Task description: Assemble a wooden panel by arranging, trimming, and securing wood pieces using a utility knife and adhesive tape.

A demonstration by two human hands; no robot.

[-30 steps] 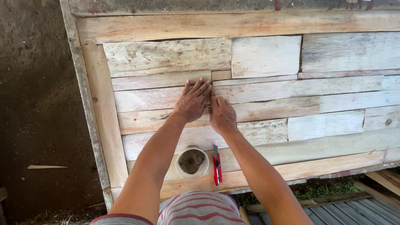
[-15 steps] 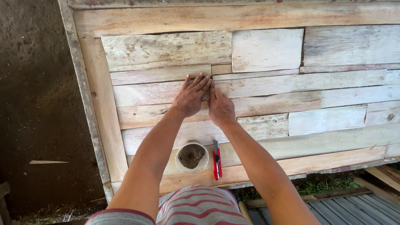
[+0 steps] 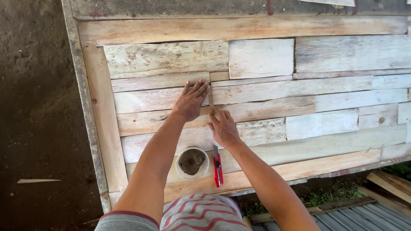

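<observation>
Left hand [image 3: 191, 101] flat, fingers spread, pressing on the plank panel [image 3: 265, 92]; right hand [image 3: 223, 127] pinching a thin wooden stick [image 3: 210, 98] upright beside it. Both arms outstretched.

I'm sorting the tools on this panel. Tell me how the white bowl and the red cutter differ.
The white bowl is round and open, filled with dark brown paste; the red cutter is long, narrow and flat, with a grey blade end pointing toward the right hand. The bowl sits left of the cutter. Both rest untouched on the wooden panel, below both hands.
</observation>
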